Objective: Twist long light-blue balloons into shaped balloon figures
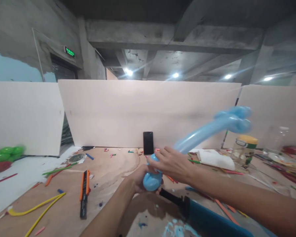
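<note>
A light blue modelling balloon [199,135] is gripped in both hands at the table's middle. Its long section slants up to the right and ends in a cluster of twisted bubbles. My left hand [138,179] is closed around the rounded bubbles at the lower end, its fingers partly hidden behind them. From above, my right hand [172,161] wraps over the balloon where the bubbles meet the long section. Just below the hands lies a dark blue balloon pump [209,215], its black end close to the lowest bubble; whether they touch I cannot tell.
A black phone [148,143] leans on the white partition [148,112]. Left are an orange and black box cutter [84,194], a yellow balloon [44,205] and green bubbles [8,153]. Right stand white tissue [215,159] and a yellow-lidded jar [244,151]. Balloon scraps litter the table.
</note>
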Tool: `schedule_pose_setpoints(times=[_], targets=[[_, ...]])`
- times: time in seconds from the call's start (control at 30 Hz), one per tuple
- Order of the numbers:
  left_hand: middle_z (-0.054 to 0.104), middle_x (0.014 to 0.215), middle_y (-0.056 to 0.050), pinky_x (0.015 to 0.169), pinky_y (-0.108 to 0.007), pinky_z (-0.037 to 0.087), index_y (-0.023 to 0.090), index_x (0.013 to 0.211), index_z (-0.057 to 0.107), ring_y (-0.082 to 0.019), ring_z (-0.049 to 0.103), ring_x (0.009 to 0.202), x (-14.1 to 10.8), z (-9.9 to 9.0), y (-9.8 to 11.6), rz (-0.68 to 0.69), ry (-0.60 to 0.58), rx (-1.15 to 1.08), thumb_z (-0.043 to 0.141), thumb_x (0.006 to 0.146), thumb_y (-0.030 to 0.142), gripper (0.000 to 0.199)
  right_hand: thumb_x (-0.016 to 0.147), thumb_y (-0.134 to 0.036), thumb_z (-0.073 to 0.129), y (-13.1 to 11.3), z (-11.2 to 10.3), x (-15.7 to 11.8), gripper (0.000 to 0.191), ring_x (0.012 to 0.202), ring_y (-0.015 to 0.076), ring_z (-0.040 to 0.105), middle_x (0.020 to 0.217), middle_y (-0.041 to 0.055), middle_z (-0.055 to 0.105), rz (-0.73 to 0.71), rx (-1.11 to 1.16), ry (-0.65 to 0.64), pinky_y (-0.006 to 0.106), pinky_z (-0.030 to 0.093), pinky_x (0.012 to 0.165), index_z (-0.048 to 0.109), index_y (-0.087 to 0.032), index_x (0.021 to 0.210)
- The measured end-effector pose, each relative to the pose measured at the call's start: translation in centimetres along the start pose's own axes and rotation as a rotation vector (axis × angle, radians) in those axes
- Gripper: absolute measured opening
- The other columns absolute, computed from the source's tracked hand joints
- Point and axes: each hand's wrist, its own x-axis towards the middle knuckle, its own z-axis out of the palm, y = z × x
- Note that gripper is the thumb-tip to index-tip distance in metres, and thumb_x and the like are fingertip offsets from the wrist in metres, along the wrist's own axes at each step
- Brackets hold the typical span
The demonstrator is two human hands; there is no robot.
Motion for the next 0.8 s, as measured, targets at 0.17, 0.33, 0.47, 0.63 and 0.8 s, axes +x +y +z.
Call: schedule_pose_setpoints(times=[0.17,0.33,0.47,0.63,0.8], targets=[[0.065,0.061,-0.007,0.048,-0.033,0.048,0.012,0.066,0.066,-0.021,0.061,0.051,-1.4,-0.5,0.6,-0.282,-0.273,0.261,0.06,0.054,0.027,0.02,0.087,-0.015,0.044,-0.9,-1.1,-0.3,0.022,0.076,0.0226,0.057,0.082,0.0078,0.061,-0.162,0.143,-0.045,0.035,0.037,0.065,0.051,-0.013,0.108],[0.067,0.075,-0.005,0.063,-0.048,0.053,0.017,0.076,0.067,-0.032,0.066,0.079,-2.7,1.0,2.2,-0.541,-0.452,0.541,0.073,0.054,0.024,0.024,0.072,-0.027,0.061,-2.8,-2.5,-0.6,0.027,0.075,0.0242,0.059,0.087,0.0101,0.059,-0.104,0.301,-0.182,0.034,0.04,0.06,0.057,-0.015,0.096],[0.069,0.088,-0.003,0.061,-0.05,0.054,0.022,0.089,0.065,-0.034,0.066,0.082,-2.2,1.6,2.6,-0.38,-0.432,0.714,0.081,0.04,0.008,0.053,0.054,-0.036,0.07,-3.9,-3.0,-0.9,0.059,0.069,0.0245,0.062,0.087,0.0084,0.062,-0.022,0.486,-0.322,0.031,0.042,0.053,0.053,-0.015,0.107],[0.068,0.092,-0.005,0.065,-0.05,0.053,0.023,0.103,0.062,-0.033,0.066,0.082,-2.6,1.3,4.3,-0.329,-0.27,0.642,0.084,0.043,0.018,0.065,0.058,-0.028,0.063,-3.0,-3.5,-0.6,0.04,0.071,0.0274,0.065,0.081,0.008,0.067,0.144,0.561,-0.434,0.032,0.043,0.058,0.058,-0.018,0.096],[0.055,0.123,-0.011,0.087,-0.046,0.045,0.026,0.128,0.045,-0.032,0.055,0.108,-4.9,1.8,6.0,0.215,0.062,0.983,0.082,0.05,0.036,0.088,0.061,-0.027,0.061,0.0,-2.6,-0.4,0.036,0.071,0.0256,0.065,0.082,0.0069,0.069,0.373,0.658,-0.416,0.029,0.041,0.055,0.061,-0.021,0.097]])
